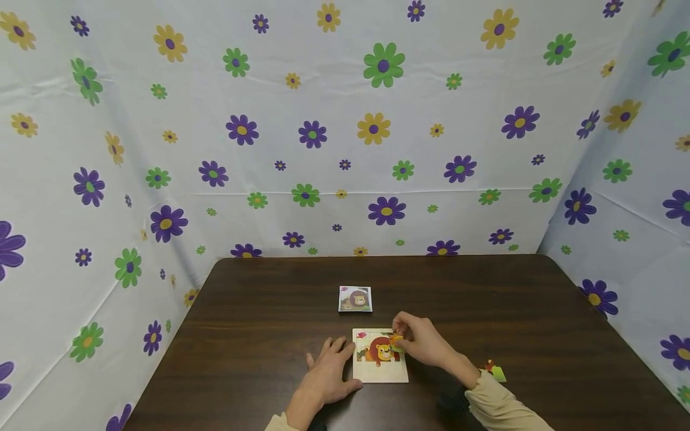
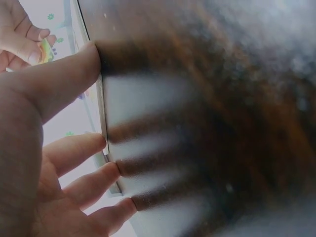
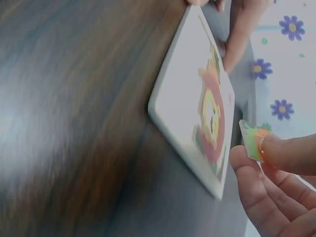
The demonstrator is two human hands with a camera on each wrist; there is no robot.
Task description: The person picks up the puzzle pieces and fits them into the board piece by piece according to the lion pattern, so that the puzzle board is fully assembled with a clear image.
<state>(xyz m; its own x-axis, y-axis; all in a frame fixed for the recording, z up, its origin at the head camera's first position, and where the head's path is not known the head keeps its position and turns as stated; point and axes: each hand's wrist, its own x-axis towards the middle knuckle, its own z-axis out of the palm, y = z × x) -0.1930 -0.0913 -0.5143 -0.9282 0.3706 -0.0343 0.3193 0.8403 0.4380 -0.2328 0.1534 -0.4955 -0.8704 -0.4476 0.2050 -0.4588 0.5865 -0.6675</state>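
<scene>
A pale puzzle board [image 1: 380,375] with a lion picture lies on the dark table. My left hand [image 1: 326,374] rests at its left side, fingers spread; in the left wrist view, thumb and fingertips of the left hand [image 2: 49,197] touch down along the board's edge. Over the board's right side, my right hand [image 1: 423,341] pinches a small orange and green puzzle piece [image 1: 396,342] between thumb and fingers. The right wrist view shows this puzzle piece [image 3: 253,141] raised above the board [image 3: 180,94], its far side hidden by the thumb.
A small lion picture card [image 1: 355,299] lies beyond the board. Another puzzle piece [image 1: 495,372], green and orange, sits by the right forearm, partly covered by the sleeve. Behind the table [image 1: 259,311] hangs a white flowered cloth [image 1: 334,102].
</scene>
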